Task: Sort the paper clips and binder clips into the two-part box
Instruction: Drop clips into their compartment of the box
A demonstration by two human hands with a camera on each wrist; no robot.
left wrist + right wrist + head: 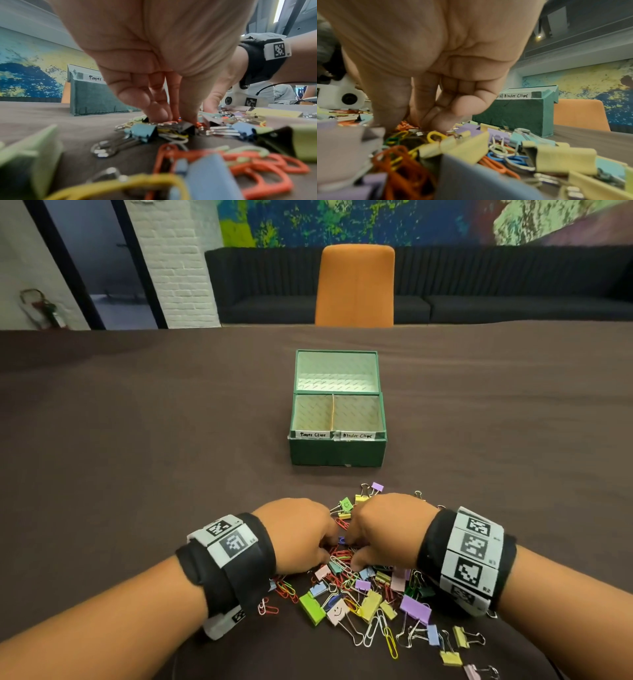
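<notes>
- My left hand (301, 534) is down in the heap of coloured paper clips and binder clips (370, 594), its fingers (154, 106) curled and bunched together with the tips pressed into the clips; I cannot tell whether it actually has one pinched.
- My right hand (387, 529) is beside it, almost touching, thumb and fingers (447, 115) curled down onto orange wire paper clips (406, 126); whether one is gripped I cannot tell either.
- The heap lies on the brown cloth-covered bench (137, 440) right in front of me, spreading under both my wrists and toward my right side.
- The green cardboard two-part box (338, 451) stands farther out on the bench, well apart from the heap, with its lid open and tipped back.
- Its left compartment (313, 414) carries a white label reading "Paper Clips", its right compartment (356, 414) one reading "Binder Clips"; I see no clips in either.
- An orange upholstered chair (354, 285) stands at the far side of the bench.
</notes>
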